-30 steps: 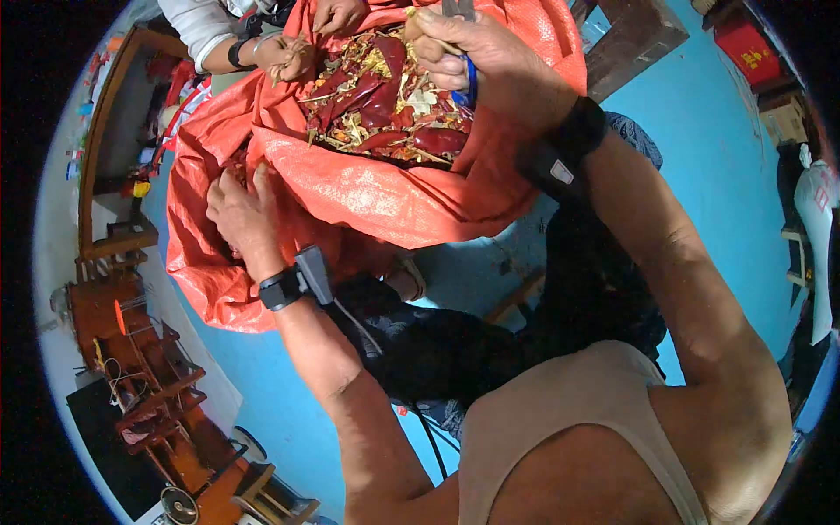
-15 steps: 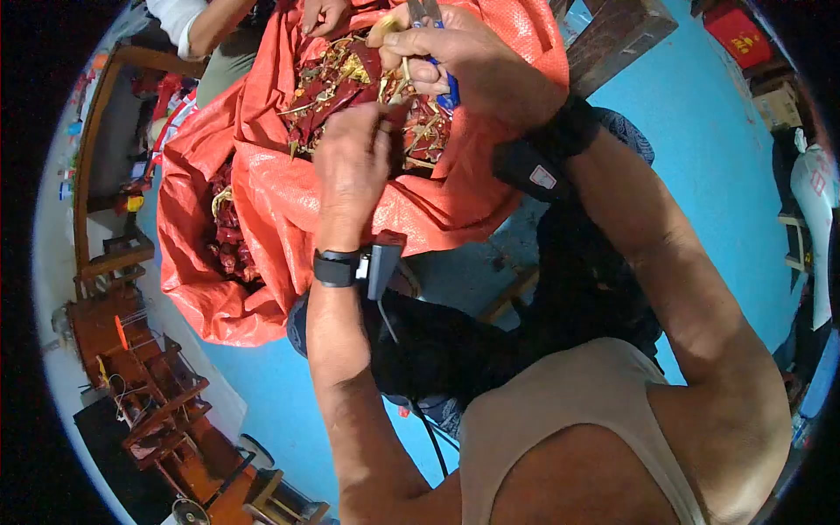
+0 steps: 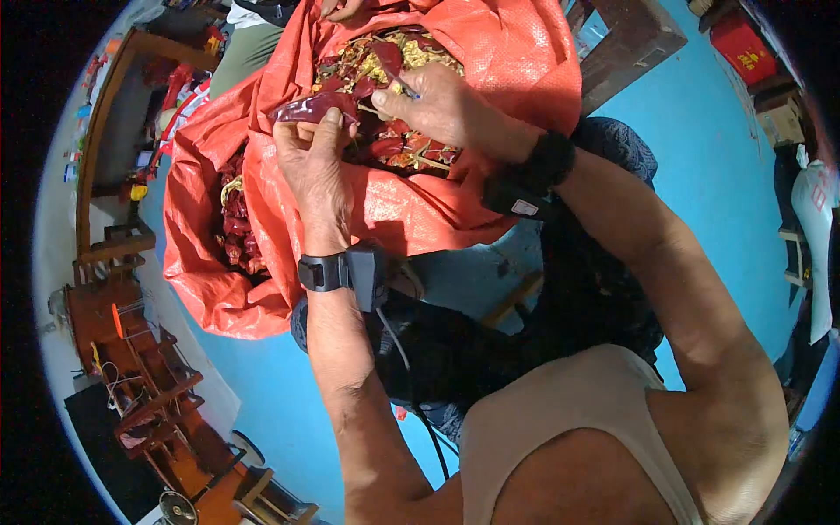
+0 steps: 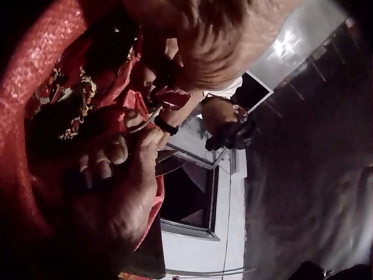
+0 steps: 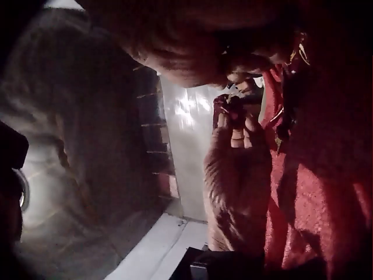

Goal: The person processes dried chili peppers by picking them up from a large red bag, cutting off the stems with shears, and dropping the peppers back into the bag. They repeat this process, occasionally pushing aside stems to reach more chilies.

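Dried chili is held level above the open mouth of the orange sack, over the near edge of the chili pile inside it; left hand pinches the chili from below, fingertips and thumb closed on its right end, palm turned away from the head camera; right hand lies just right of it, thumb reaching toward the stem end, fingers curled round a thin dark tool whose tip points up and left over the pile; what kind of tool it is cannot be told. Right wrist view is dark; it shows the left hand's fingers raised with the chili at their tips. Left wrist view is dark too; it shows curled fingers against red sack weave. Sack rests on the person's lap and sags left over the blue floor; a second person's hand is at its far rim.
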The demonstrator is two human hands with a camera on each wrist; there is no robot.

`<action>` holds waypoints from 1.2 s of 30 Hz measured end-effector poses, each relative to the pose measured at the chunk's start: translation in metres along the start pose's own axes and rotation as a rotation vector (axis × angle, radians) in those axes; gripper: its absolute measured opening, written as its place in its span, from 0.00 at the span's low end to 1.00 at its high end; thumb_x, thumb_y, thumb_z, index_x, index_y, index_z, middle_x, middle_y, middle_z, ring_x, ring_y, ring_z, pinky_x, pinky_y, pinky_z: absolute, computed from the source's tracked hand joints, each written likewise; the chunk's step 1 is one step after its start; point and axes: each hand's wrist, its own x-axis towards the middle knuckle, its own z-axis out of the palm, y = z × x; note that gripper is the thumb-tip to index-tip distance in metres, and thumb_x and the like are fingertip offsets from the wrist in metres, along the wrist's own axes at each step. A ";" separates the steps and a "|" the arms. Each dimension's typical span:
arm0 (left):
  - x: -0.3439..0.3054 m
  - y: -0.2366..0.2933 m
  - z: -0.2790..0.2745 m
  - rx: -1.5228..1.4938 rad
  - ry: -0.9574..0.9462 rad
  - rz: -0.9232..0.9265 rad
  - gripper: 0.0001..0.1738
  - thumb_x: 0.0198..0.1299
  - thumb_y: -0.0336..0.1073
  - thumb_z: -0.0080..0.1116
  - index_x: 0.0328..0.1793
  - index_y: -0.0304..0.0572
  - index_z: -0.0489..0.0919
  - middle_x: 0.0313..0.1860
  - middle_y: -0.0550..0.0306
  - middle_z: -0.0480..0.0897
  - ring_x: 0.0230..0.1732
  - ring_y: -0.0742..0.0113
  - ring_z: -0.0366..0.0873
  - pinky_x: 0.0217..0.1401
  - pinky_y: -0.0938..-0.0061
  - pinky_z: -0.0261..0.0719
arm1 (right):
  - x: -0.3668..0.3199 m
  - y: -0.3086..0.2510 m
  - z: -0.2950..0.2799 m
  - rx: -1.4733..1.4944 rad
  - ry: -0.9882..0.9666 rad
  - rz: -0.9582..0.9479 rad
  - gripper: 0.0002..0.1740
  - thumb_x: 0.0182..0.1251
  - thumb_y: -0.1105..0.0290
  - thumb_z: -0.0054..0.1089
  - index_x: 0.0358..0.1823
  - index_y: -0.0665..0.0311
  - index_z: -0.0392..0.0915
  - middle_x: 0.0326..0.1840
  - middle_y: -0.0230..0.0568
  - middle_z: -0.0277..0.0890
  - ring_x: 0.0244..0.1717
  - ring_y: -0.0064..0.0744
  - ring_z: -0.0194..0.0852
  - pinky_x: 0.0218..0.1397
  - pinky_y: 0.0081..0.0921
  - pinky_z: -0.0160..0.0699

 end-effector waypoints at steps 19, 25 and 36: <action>-0.016 0.012 0.006 -0.300 -0.224 -0.469 0.08 0.63 0.36 0.49 0.32 0.43 0.71 0.19 0.66 0.70 0.13 0.82 0.62 0.10 0.89 0.59 | -0.010 -0.009 0.016 0.491 -0.304 -0.248 0.16 0.64 0.62 0.50 0.25 0.68 0.74 0.14 0.37 0.68 0.16 0.22 0.63 0.21 0.23 0.62; -0.019 0.011 -0.003 -0.443 -0.266 -0.669 0.09 0.64 0.38 0.48 0.32 0.42 0.70 0.19 0.65 0.68 0.12 0.83 0.60 0.08 0.90 0.56 | -0.010 -0.018 0.002 0.352 -0.420 -0.183 0.14 0.56 0.65 0.58 0.25 0.71 0.74 0.17 0.29 0.68 0.21 0.16 0.61 0.24 0.19 0.61; -0.024 0.003 0.007 -0.640 -0.164 -0.429 0.14 0.63 0.46 0.49 0.38 0.42 0.71 0.26 0.65 0.70 0.19 0.81 0.62 0.13 0.89 0.59 | -0.006 -0.021 0.005 0.787 -0.461 0.208 0.14 0.61 0.62 0.54 0.21 0.60 0.69 0.12 0.23 0.58 0.11 0.13 0.49 0.14 0.15 0.48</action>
